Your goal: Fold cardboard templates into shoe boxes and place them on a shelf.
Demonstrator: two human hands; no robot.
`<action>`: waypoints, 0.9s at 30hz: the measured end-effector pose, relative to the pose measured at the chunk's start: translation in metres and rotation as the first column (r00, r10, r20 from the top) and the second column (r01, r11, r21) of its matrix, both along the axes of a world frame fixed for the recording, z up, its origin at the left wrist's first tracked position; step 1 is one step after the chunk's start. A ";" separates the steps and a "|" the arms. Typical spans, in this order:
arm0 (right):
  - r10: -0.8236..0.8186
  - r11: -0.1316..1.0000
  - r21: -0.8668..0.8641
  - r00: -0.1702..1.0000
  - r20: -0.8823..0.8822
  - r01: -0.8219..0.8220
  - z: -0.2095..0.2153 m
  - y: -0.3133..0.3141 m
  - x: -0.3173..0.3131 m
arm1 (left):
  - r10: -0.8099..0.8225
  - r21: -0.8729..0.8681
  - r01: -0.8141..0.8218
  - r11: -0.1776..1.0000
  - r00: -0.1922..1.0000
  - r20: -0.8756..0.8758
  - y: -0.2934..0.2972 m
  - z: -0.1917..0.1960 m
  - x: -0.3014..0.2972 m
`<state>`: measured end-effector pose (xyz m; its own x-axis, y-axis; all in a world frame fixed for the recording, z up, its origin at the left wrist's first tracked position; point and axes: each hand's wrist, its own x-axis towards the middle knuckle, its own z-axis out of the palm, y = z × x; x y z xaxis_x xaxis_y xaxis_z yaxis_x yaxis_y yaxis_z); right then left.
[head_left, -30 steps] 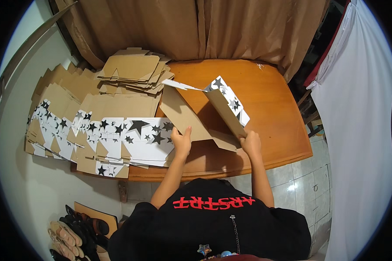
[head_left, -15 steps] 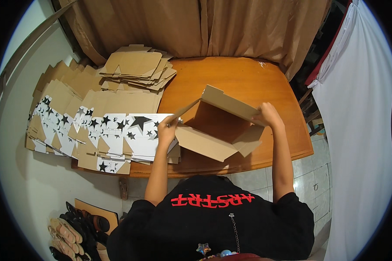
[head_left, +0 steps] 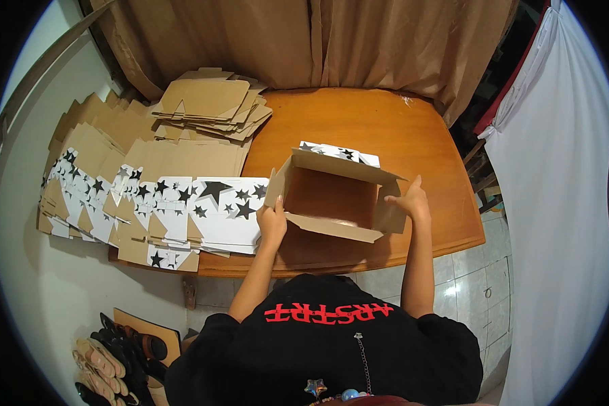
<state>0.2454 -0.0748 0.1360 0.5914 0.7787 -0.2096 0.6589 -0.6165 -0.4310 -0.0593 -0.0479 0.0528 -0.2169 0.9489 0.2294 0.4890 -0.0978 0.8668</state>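
A cardboard box (head_left: pixel 335 230) stands squared out over the front middle of the table, its inside plain brown. Through it the tabletop shows, so its bottom is not closed. At its far side a white panel with black stars (head_left: pixel 345 154) sticks out. My left hand (head_left: pixel 272 222) grips the near left corner, thumb upward. On the right wall is my right hand (head_left: pixel 413 199), its thumb reaching over to the inside and its other fingers outside, the index finger stretched upward.
Flat cardboard blanks with star print (head_left: pixel 227 210) cover the table's left side. Behind them lies a stack of plain brown blanks (head_left: pixel 203 98). The wooden table (head_left: pixel 358 115) ends at a brown curtain (head_left: pixel 386 47). A white cloth (head_left: pixel 555 203) hangs right; shoes (head_left: pixel 105 365) stand lower left.
The box has turned and opened from a slanted shape to a squarer one, bringing its star-printed far panel into view. My left hand moved right and nearer; my right hand shifted slightly left and nearer.
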 end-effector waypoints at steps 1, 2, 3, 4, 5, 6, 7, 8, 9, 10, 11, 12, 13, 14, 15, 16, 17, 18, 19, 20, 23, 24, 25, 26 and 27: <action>-0.004 1.000 -0.002 1.000 0.000 0.004 -0.001 -0.001 0.005 | 0.009 -0.004 -0.009 1.000 1.000 -0.003 0.000 -0.004 0.003; 0.033 0.999 -0.021 0.997 -0.071 -0.035 -0.003 -0.003 0.011 | 0.019 -0.007 -0.019 1.000 1.000 -0.006 -0.001 -0.008 0.005; 0.070 0.996 -0.037 0.987 -0.142 -0.076 -0.005 -0.004 0.018 | 0.016 -0.010 -0.016 1.000 1.000 -0.007 -0.001 -0.012 0.006; 0.060 0.997 -0.039 0.988 -0.143 -0.067 -0.010 -0.005 0.027 | 0.010 -0.051 -0.011 0.999 1.000 -0.008 -0.001 -0.014 0.008; 0.090 0.996 -0.007 0.981 -0.170 -0.093 -0.019 -0.004 0.037 | 0.008 -0.092 -0.009 0.996 1.000 -0.009 -0.001 -0.016 0.010; 0.121 0.993 0.026 0.973 -0.196 -0.118 -0.027 -0.003 0.047 | 0.002 -0.093 -0.003 0.996 1.000 -0.010 0.000 -0.020 0.011; 0.117 0.993 0.024 0.973 -0.198 -0.115 -0.033 0.000 0.056 | -0.007 -0.097 0.007 0.995 1.000 -0.004 0.001 -0.026 0.011; 0.131 0.991 0.049 0.968 -0.216 -0.123 -0.035 0.003 0.063 | -0.018 -0.100 0.018 0.995 1.000 0.004 0.003 -0.031 0.011; 0.146 0.988 0.075 0.961 -0.233 -0.132 -0.038 0.006 0.070 | -0.022 -0.101 0.022 0.995 1.000 0.003 0.004 -0.037 0.012; 0.145 0.989 0.074 0.961 -0.235 -0.132 -0.037 0.009 0.071 | -0.016 -0.089 0.017 0.996 1.000 0.008 0.004 -0.039 0.012; 0.133 0.989 0.089 0.967 -0.218 -0.116 -0.035 0.011 0.071 | -0.010 -0.076 0.011 0.997 1.000 0.013 0.005 -0.042 0.012; 0.120 0.989 0.105 0.972 -0.202 -0.100 -0.035 0.012 0.071 | -0.009 -0.077 0.010 0.997 1.000 0.012 0.006 -0.044 0.011; 0.121 0.989 0.103 0.972 -0.203 -0.102 -0.037 0.012 0.072 | -0.014 -0.063 0.016 0.998 1.000 0.024 0.007 -0.042 0.012; 0.082 0.989 0.136 0.987 -0.136 -0.064 -0.039 0.013 0.073 | -0.019 -0.048 0.021 0.999 0.999 0.035 0.008 -0.040 0.013; 0.041 0.985 0.171 0.997 -0.070 -0.028 -0.041 0.013 0.074 | -0.017 -0.049 0.019 0.999 0.999 0.034 0.009 -0.038 0.014; 0.046 0.985 0.170 0.996 -0.072 -0.033 -0.042 0.013 0.070 | -0.023 -0.058 0.022 0.998 0.999 -0.025 0.009 -0.034 0.014; -0.013 0.984 0.176 1.000 -0.011 0.015 -0.043 0.013 0.065 | -0.030 -0.067 0.024 0.997 0.996 -0.084 0.010 -0.031 0.014; -0.072 0.981 0.185 0.996 0.049 0.062 -0.044 0.011 0.061 | -0.025 -0.069 0.019 0.997 0.996 -0.085 0.012 -0.029 0.014; -0.073 0.980 0.186 0.996 0.049 0.063 -0.053 0.010 0.062 | -0.033 -0.144 0.014 0.989 0.991 -0.128 0.014 -0.025 0.015; -0.070 0.966 0.255 0.992 0.104 0.042 -0.065 0.010 0.062 | -0.045 -0.218 0.007 0.976 0.984 -0.170 0.017 -0.023 0.017; -0.096 0.958 0.286 0.973 0.209 0.033 -0.074 0.009 0.047 | -0.056 -0.198 0.019 0.980 0.981 -0.186 0.026 -0.033 0.015; -0.121 0.967 0.250 0.958 0.261 0.054 -0.072 0.009 0.036 | -0.056 -0.198 0.018 0.980 0.981 -0.187 0.028 -0.036 0.013; -0.121 0.967 0.250 0.958 0.261 0.055 -0.068 0.009 0.029 | -0.085 -0.230 0.053 0.972 0.987 -0.134 0.029 -0.037 0.011; -0.102 0.975 0.219 0.950 0.296 0.037 -0.062 0.007 0.021 | -0.111 -0.258 0.087 0.962 0.991 -0.080 0.030 -0.039 0.008; -0.082 0.982 0.188 0.940 0.331 0.019 -0.060 0.006 0.014 | -0.109 -0.257 0.085 0.963 0.991 -0.080 0.033 -0.047 0.002</action>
<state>0.2597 -0.0684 0.0763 0.6421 0.7521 0.1483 0.7544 -0.5856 -0.2967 -0.0578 -0.0150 0.0059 -0.1099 0.9939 -0.0051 0.5671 0.0669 0.8209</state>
